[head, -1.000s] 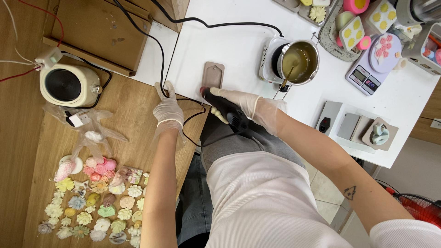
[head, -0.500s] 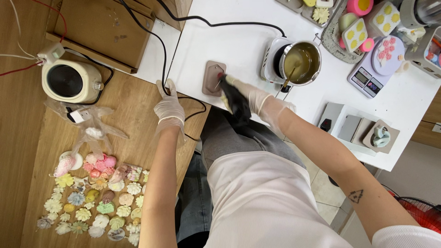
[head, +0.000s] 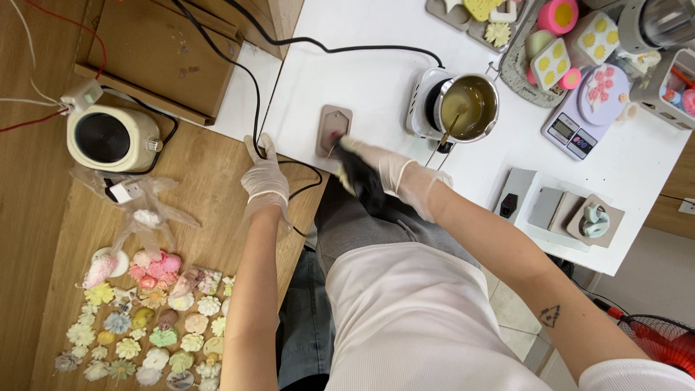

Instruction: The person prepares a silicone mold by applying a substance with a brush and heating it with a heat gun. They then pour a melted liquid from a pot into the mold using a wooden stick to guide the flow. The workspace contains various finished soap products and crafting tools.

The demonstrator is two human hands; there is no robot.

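I am looking down from the head camera and logging what is lying in view. Item one: my right hand (head: 376,168), gloved, is closing around a dark tool (head: 360,185) and is bringing a thin tip onto the brownish mould (head: 333,130), which is lying flat on the white table (head: 362,65) near its front edge, just left of the metal pot (head: 469,107). Item two: my left hand (head: 265,176), also gloved, is resting flat with fingers spread and holding nothing, sitting on the wooden bench (head: 210,217) at the corner where it is meeting the white table, with a black cable (head: 255,108) running just beside it. Item three: the pot is sitting on a small hotplate and is holding yellowish liquid with a stick (head: 447,134) leaning in it. Item four: a digital scale (head: 579,123) is standing to the right of the pot, carrying a lilac disc with pink flowers. Item five: a round cream-coloured heater (head: 112,137) is sitting on the bench well to the left. Item six: many small flower-shaped casts (head: 137,318) in pastel colours are lying in rows on the bench at lower left, with a crumpled clear plastic bag (head: 141,203) just above them.
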